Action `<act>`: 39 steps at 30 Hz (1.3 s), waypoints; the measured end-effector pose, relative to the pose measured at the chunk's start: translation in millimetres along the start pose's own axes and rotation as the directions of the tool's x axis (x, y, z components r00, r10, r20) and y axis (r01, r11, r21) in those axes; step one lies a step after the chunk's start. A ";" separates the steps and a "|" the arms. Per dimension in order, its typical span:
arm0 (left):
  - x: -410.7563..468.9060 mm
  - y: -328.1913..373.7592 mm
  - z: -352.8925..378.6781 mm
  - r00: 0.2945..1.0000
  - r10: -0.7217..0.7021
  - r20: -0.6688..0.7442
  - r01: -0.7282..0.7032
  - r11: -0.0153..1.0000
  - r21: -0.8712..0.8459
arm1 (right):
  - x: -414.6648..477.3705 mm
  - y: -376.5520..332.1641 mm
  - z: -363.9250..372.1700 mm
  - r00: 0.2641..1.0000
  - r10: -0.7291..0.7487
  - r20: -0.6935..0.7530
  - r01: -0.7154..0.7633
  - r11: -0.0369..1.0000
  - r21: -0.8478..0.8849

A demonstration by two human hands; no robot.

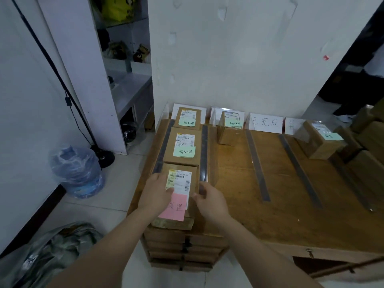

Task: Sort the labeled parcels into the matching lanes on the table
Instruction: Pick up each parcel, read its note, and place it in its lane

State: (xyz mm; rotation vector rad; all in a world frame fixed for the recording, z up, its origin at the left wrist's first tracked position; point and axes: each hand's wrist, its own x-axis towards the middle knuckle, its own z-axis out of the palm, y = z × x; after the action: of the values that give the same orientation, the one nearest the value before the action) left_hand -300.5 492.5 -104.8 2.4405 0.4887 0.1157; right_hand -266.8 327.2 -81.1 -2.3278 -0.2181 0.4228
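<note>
Wooden surface [259, 215], split into lanes by dark tape strips [257, 163] running away from the viewer. White sign cards [266, 122] stand against the wall at the far end of the lanes.

Leftmost lane: three cardboard boxes in a row, end to end.
- Far box [188, 118] and middle box [182, 148]: each has a shipping label and a green note on top.
- Near box [179, 179]: at the front edge of the surface, shipping label on top, pink note [176, 207] stuck over its near end (the writing is partly hidden by a thumb).

Hands: both on the near box. Left hand [155, 192] grips its left side, thumb lying across the lower corner of the label. Right hand [209, 201] holds the right edge, fingers curled round it. Whether the box rests fully on the surface cannot be told; its underside is hidden.

Second lane: one small box [229, 129] with a green note, at the far end, just in front of its sign card.

Far right lane: a tilted box [320, 142] with a pale green note, set askew at the far end.

Below the front edge, under the near box: a stack of flat cartons [182, 250].

Floor, left side: a blue water jug [76, 171] wrapped in plastic, a black stand base [105, 156] just behind it, and a crumpled bag [58, 250] at lower left.
</note>
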 end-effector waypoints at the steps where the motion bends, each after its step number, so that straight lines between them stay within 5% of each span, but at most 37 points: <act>1: 1.3 5.2 -2.3 0.999 0.049 -0.013 -0.049 0.998 0.041 | -2.9 -1.2 -8.4 0.999 -0.037 -0.019 0.036 0.999 -0.008; 8: 12.1 74.6 -20.4 0.951 0.307 0.018 -0.297 0.901 0.317 | -12.5 2.4 -85.3 0.972 -0.205 -0.117 0.167 0.948 -0.270; 15: 13.4 172.8 -15.2 0.866 0.497 0.062 -0.470 0.764 0.441 | -26.6 33.6 -168.9 0.959 -0.194 -0.207 0.034 0.802 -0.597; 29: -35.2 371.4 70.0 0.704 0.703 0.103 -0.666 0.603 0.440 | -94.8 140.4 -343.0 0.912 -0.117 -0.394 -0.190 0.731 -0.656; 39: -85.2 485.7 156.7 0.653 0.742 0.152 -0.734 0.570 0.370 | -143.1 236.8 -439.4 0.884 -0.036 -0.466 -0.302 0.717 -0.628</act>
State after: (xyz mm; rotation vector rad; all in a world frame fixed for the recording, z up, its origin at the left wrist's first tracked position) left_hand -194.1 17.3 70.1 2.8966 -0.6298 0.4311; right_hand -232.8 -165.9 78.1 -3.1197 0.0480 -0.1990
